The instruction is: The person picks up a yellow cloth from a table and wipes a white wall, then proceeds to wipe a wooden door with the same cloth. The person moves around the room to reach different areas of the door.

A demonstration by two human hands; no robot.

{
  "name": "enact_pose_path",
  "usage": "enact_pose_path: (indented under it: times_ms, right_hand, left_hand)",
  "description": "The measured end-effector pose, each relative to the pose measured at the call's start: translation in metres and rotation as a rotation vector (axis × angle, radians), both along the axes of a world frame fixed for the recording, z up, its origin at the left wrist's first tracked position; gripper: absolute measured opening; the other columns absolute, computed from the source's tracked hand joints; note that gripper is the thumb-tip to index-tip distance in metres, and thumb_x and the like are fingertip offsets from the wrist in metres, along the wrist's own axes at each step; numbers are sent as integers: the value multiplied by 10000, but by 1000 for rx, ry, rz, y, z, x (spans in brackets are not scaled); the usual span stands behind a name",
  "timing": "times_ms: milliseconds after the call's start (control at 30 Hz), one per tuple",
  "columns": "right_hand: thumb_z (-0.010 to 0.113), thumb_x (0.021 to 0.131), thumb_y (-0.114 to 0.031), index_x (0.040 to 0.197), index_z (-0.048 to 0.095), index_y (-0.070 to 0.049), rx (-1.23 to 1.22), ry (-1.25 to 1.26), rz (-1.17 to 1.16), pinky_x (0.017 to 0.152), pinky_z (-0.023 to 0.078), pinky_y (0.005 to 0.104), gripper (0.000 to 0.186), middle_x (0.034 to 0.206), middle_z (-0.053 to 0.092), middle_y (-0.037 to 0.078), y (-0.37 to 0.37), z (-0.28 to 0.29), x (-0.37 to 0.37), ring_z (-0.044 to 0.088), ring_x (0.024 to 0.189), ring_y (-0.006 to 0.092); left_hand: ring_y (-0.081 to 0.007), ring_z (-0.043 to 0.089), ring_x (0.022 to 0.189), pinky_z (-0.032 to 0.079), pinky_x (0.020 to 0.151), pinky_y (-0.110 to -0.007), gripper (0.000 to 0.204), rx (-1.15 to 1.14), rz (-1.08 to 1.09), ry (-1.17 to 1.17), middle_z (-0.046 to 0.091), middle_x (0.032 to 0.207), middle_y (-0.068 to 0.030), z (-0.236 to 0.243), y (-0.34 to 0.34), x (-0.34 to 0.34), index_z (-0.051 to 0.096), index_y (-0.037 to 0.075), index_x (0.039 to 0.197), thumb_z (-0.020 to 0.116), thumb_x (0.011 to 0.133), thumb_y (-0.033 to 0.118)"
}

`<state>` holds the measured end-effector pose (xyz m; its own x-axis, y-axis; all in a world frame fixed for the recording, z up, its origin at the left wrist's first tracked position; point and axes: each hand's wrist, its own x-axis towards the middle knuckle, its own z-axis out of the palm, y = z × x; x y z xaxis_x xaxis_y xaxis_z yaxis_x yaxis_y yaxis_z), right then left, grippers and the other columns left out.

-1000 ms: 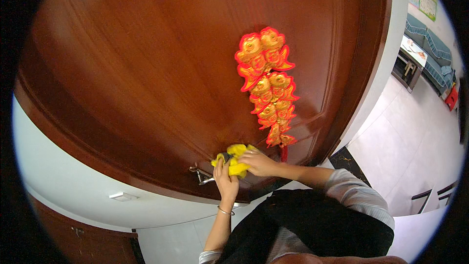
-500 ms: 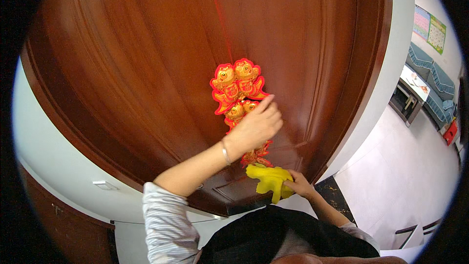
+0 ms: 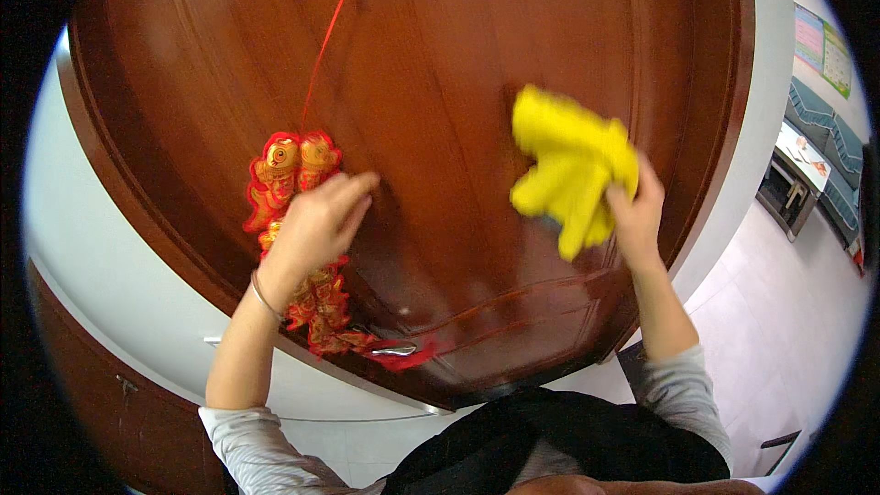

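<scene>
A red and gold hanging ornament dangles on a red cord against a brown wooden door. My left hand presses on the ornament and holds it off to the left side of the door. My right hand grips a bunched yellow cloth and holds it flat against the door panel, to the right of the ornament. The lower part of the ornament hangs below my left wrist.
A metal door handle sits low on the door beside the ornament's red tassel. A white wall flanks the door on the left. At right lie a light tiled floor and a small cabinet.
My left hand pushed the ornament from the door's middle over to the left. My right hand rose with the yellow cloth from below the ornament up onto the door panel.
</scene>
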<state>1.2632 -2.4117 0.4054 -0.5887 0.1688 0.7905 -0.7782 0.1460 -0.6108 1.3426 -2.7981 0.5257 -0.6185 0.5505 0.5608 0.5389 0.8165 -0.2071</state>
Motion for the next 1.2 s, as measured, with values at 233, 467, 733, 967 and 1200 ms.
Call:
enact_pose_path:
  times_ms: [233, 467, 733, 967, 1200]
  right_hand:
    - [796, 709, -320, 1205, 651, -117, 379, 618, -607, 1176, 241, 556, 555, 1451, 496, 118, -98, 143, -64, 379, 1416, 327]
    - [715, 720, -287, 1120, 564, -189, 719, 704, -383, 1090, 380, 550, 439, 1477, 472, 78, -139, 38, -60, 438, 1369, 320]
    - [490, 935, -151, 1508, 396, -245, 1220, 428, 260, 952, 529, 387, 588, 1296, 654, -24, -123, -200, -36, 668, 1048, 232]
    - [462, 958, -172, 1376, 495, -503, 1397, 315, 32, 469, 550, 360, 534, 882, 675, 45, -76, -205, -53, 687, 656, 234]
    - [721, 822, -300, 1318, 590, -170, 515, 210, -569, 1138, 267, 599, 529, 1448, 497, 147, 22, -46, -103, 465, 1307, 416]
  left_hand:
    - [-316, 602, 1125, 481, 1012, -458, 352, -313, -99, 396, 610, 1210, -108, 11, 6, -21, 656, 97, 1204, 631, 861, 22]
    - [-228, 487, 1328, 315, 1164, -517, 519, -583, -25, 576, 542, 1387, -20, -5, -17, -36, 531, 409, 1376, 585, 894, 225]
    - [-195, 412, 1387, 318, 1186, -417, 598, -1136, -239, 234, 448, 1488, 10, -19, 54, -50, 365, 270, 1511, 483, 927, 236]
    - [-211, 394, 1413, 274, 1208, -458, 591, -1219, -281, 96, 453, 1502, -27, -17, 64, -55, 367, 240, 1505, 483, 925, 232]
    - [-214, 412, 1405, 266, 1193, -553, 597, -1130, -177, 45, 453, 1505, -1, -16, 56, -47, 361, 337, 1503, 484, 927, 240]
